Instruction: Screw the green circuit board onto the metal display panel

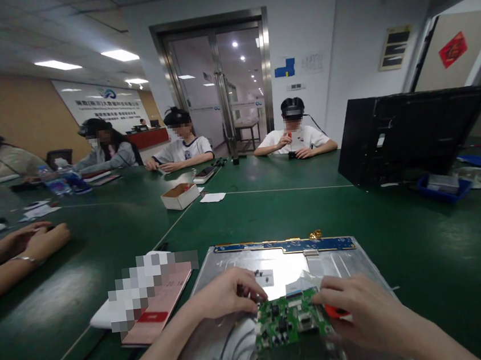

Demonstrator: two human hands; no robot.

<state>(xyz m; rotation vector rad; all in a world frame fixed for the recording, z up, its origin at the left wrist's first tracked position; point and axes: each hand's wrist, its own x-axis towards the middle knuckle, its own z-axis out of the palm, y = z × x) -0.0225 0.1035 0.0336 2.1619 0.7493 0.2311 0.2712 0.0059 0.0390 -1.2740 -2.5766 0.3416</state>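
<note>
A green circuit board (289,319) lies over the near part of a silvery flat display panel (353,271). My left hand (235,292) has its fingers curled, with thumb and fingertips pinching the board's upper left corner. At the opposite edge, my right hand (361,307) is closed, its fingers on the board's upper right corner. Beneath that palm shows an orange-red piece (337,311), perhaps a tool handle; most of it is hidden. Grey cables (237,352) run from the board's left side. A blue circuit strip (290,247) lines the panel's far edge.
Left of the panel lie a pink booklet (159,309) and a white object, partly blurred. Farther off are a small carton (180,196), a phone (204,174) and a large black screen (412,136). Another person's hands (36,241) rest at left; several people sit around the green table (269,211).
</note>
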